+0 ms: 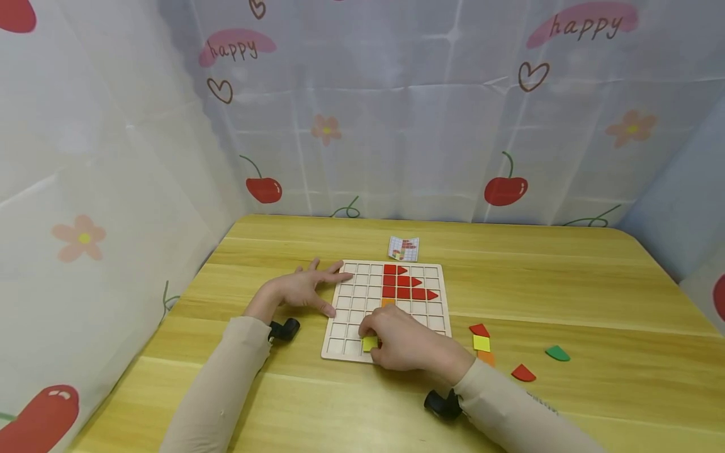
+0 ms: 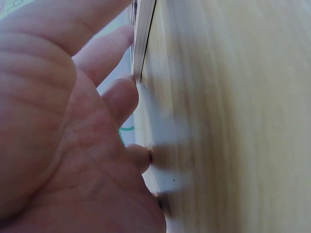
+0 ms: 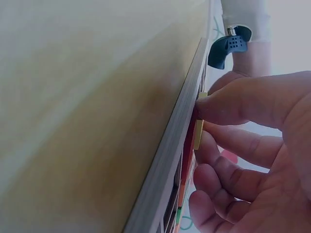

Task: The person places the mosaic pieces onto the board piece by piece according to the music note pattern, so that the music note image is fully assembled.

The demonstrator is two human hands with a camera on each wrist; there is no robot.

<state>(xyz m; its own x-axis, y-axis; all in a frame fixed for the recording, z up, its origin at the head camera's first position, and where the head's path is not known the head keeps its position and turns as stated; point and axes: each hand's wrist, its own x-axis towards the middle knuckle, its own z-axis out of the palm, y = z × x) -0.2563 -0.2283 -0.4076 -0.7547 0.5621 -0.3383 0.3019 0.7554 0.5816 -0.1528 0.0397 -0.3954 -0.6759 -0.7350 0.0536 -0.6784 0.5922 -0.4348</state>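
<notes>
A wooden grid board (image 1: 342,330) lies on the table, with red square and pointed tiles (image 1: 403,282) in three rows at its upper right. An orange tile (image 1: 387,302) sits below them, partly behind my right hand. My right hand (image 1: 404,340) pinches a yellow square tile (image 1: 369,344) between thumb and fingers over the lower part of the board. Up close in the right wrist view, the yellow tile (image 3: 198,135) stands slightly proud of the board surface. My left hand (image 1: 303,288) rests with spread fingers at the board's left edge, thumb and index touching it.
Behind the board stands a small folded pattern card (image 1: 404,249). To the right lie loose tiles: a yellow square (image 1: 481,343), an orange piece (image 1: 486,358), a red quarter-round (image 1: 523,373), another red piece (image 1: 479,329) and a green one (image 1: 557,353). A printed curtain (image 1: 385,126) borders the table's far edge.
</notes>
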